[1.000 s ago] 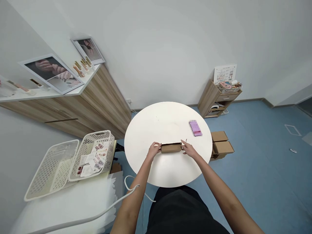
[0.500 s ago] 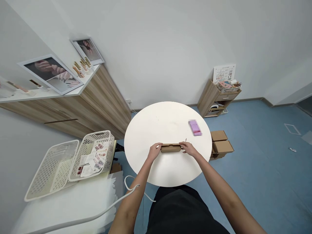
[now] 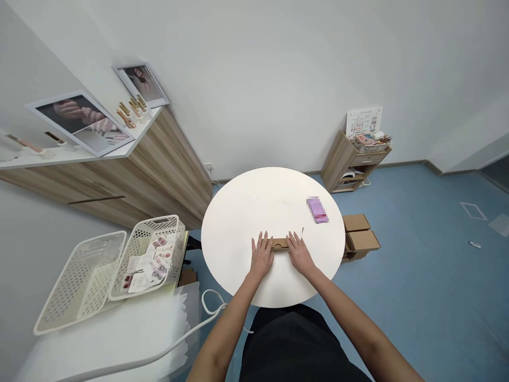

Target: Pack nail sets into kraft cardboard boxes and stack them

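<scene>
A small brown cardboard box (image 3: pixel 280 244) lies near the front of the round white table (image 3: pixel 238 212). Across its left end rests my left hand (image 3: pixel 262 255), palm down with fingers stretched forward. My right hand (image 3: pixel 299 254) lies flat over the right end in the same way. Only the middle of the box shows between the two hands, with a small notch at its top edge. Just beyond my right fingers is a thin, small item (image 3: pixel 303 231), too small to name. A blurred purple packet (image 3: pixel 317 209) lies at the table's right side.
Brown cardboard boxes (image 3: pixel 363 240) stand beside the table on the right. White perforated baskets (image 3: pixel 115 260) sit at the left, one with printed cards. A wooden cabinet (image 3: pixel 167 159) flanks the table at left, a small shelf unit (image 3: pixel 352 162) at back right. A white cable (image 3: pixel 199 323) hangs near my left arm.
Both hands have gone from holding the ends of the box to lying flat on top of it, fingers forward. The box's opening no longer shows; its top looks closed.
</scene>
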Demonstrator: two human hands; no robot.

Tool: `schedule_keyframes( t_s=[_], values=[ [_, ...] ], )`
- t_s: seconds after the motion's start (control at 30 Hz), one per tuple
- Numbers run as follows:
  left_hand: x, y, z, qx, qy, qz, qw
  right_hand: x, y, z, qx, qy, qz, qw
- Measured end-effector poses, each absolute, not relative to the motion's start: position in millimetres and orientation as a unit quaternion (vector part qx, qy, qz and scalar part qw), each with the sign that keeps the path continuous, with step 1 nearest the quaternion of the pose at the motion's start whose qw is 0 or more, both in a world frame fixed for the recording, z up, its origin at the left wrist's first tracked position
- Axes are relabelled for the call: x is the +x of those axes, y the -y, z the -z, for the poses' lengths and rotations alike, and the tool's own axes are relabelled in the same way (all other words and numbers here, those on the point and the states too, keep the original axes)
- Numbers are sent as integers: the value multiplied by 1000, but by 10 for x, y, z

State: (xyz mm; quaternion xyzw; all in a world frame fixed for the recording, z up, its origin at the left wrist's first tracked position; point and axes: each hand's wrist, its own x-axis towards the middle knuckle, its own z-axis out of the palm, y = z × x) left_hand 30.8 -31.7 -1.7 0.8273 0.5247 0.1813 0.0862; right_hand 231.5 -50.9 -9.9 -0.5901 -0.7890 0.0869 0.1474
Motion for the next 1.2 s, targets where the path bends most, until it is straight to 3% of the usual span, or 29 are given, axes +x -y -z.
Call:
schedule_keyframes(
  t_s=[0.17, 0.43, 0.73, 0.9, 1.03, 1.2],
  values=[
    [483, 358, 46, 845, -515, -133, 49, 2083, 561, 158, -571, 815, -19, 99],
    [455, 261, 79, 834, -513, -163, 122, 2083, 483, 199, -566, 815, -35, 122],
    [448, 236, 104, 831, -514, -167, 129, 2015, 475, 263, -579, 803, -41, 136],
    [359, 224, 120, 794, -507, -240, 233, 1994, 453, 293, -586, 793, -44, 157],
    [239, 228, 121, 631, -646, -290, 316, 2015, 403, 273, -581, 797, -56, 155],
    [181, 196, 123, 417, -685, -215, 558, 2208, 372, 102, -531, 827, -64, 174]
  ],
)
